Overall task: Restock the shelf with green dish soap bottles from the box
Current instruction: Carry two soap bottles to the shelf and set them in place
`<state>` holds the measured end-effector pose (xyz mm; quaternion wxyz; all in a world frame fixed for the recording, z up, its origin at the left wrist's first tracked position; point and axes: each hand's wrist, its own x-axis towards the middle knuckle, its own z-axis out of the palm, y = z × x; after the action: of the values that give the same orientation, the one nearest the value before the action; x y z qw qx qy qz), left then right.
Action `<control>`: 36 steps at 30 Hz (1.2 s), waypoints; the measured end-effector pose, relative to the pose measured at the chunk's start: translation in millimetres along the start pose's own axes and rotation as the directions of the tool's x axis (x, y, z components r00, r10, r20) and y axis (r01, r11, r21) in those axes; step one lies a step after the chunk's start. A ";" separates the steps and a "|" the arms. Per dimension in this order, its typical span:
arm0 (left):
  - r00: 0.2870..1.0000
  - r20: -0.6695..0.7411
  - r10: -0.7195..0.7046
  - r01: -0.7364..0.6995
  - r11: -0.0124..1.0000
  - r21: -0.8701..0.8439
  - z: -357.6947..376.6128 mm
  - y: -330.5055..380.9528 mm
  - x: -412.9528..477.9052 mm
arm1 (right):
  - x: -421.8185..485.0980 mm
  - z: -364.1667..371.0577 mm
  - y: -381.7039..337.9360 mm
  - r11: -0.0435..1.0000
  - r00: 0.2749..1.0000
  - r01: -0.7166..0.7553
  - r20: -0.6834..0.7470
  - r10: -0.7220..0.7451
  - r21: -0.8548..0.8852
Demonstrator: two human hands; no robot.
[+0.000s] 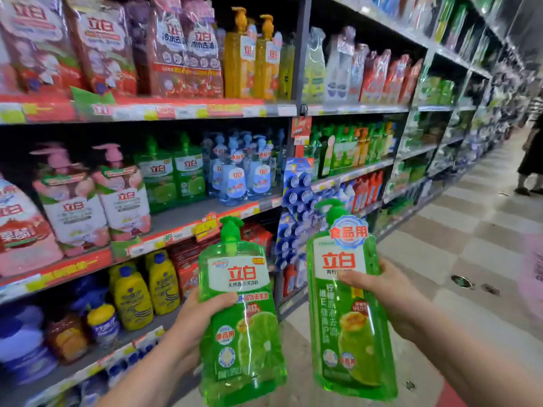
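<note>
I hold two green dish soap bottles upright in front of the shelves. My left hand [192, 324] grips the left green bottle [241, 333] at its left side, thumb across the label. My right hand [382, 284] grips the right green bottle [346, 324], which carries a round blue tag at its neck. On the middle shelf [188, 214], two matching green bottles [173, 174] stand between pink pump bottles and clear blue ones, with bare shelf in front of them. No box is in view.
Pink pump bottles [97, 195] stand left on the middle shelf, clear blue bottles [244, 171] to the right. Yellow bottles [147, 289] fill the shelf below. A hanging blue product strip [296, 207] is on the upright post. A person [531, 154] stands far down the aisle.
</note>
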<state>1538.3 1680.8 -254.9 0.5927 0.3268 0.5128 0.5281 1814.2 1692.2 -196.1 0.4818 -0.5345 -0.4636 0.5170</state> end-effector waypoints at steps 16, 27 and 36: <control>0.918 -0.381 0.108 -0.154 0.984 -0.092 -13.9 38.8 92.9 | 229.7 80.0 -10.4 0.997 0.936 0.033 0.352 -0.008 -0.065; 0.880 -0.442 0.171 -0.250 0.960 -0.126 -63.7 88.4 168.7 | 361.3 207.0 -41.8 0.987 0.875 0.130 0.478 -0.072 -0.089; 0.762 -0.599 0.246 -0.377 0.920 -0.101 -82.1 96.6 181.7 | 423.3 294.8 -54.0 0.983 0.795 0.184 0.590 -0.138 -0.018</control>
<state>1416.7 1864.9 -234.2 0.3449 0.1667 0.5450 0.7458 1534.8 2129.1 -187.6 0.3370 -0.3251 -0.6522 0.5962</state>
